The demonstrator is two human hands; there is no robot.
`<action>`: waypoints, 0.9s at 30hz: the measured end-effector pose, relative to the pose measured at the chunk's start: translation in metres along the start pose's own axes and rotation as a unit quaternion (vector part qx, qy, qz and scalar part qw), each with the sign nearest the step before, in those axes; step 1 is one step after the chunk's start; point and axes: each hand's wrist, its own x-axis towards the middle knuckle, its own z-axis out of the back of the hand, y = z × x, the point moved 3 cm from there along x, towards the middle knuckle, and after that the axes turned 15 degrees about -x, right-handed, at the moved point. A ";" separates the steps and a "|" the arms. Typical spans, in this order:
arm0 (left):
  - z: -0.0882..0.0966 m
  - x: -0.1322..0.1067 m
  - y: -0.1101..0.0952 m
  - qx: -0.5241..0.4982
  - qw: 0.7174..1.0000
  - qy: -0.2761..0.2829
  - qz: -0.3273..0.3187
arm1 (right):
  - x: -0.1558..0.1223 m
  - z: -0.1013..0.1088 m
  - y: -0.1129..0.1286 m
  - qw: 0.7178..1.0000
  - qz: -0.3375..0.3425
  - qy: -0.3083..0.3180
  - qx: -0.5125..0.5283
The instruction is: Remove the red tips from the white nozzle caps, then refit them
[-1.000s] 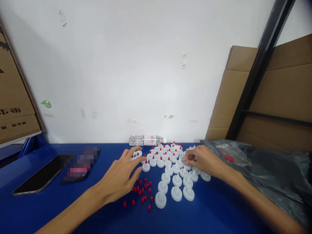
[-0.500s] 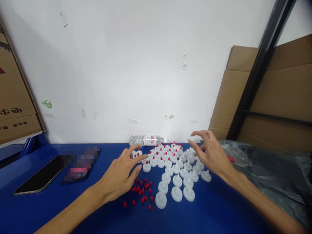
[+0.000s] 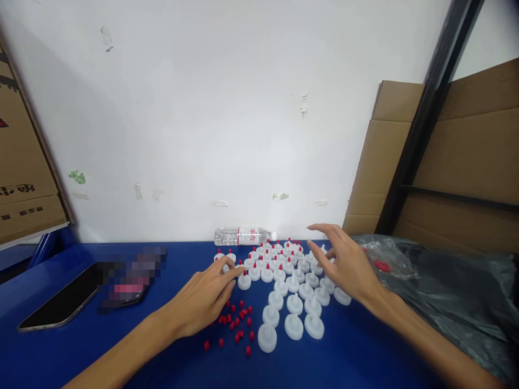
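Several white nozzle caps (image 3: 294,292) stand in rows on the blue table (image 3: 365,356); the far ones carry red tips, the near ones do not. Loose red tips (image 3: 235,321) lie scattered near my left hand (image 3: 203,300). That hand rests palm down on the table, fingers stretched toward a red-tipped cap (image 3: 244,281), holding nothing. My right hand (image 3: 344,262) hovers over the right side of the caps with fingers spread and empty.
A water bottle (image 3: 243,236) lies against the white wall. A phone (image 3: 57,305) and a blurred object (image 3: 130,275) lie at the left. A dark plastic bag (image 3: 438,292) with red tips sits at the right, with cardboard and a black post behind it.
My right hand has lifted off the caps and opened its fingers above them. My left hand has barely shifted, sliding slightly toward the caps.
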 end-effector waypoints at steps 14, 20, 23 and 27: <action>-0.005 0.006 -0.004 -0.052 0.998 -0.031 0.031 | -0.005 0.001 0.016 0.997 0.070 -0.014 0.034; -0.003 -0.002 -0.027 -0.147 0.984 -0.096 0.002 | -0.025 0.001 0.051 0.972 0.206 -0.024 0.108; -0.009 -0.011 -0.040 -0.173 0.979 -0.099 -0.035 | -0.040 0.000 0.077 0.956 0.275 0.003 0.101; -0.018 -0.016 -0.052 -0.180 0.978 -0.071 -0.082 | -0.050 0.002 0.097 0.946 0.300 -0.016 0.123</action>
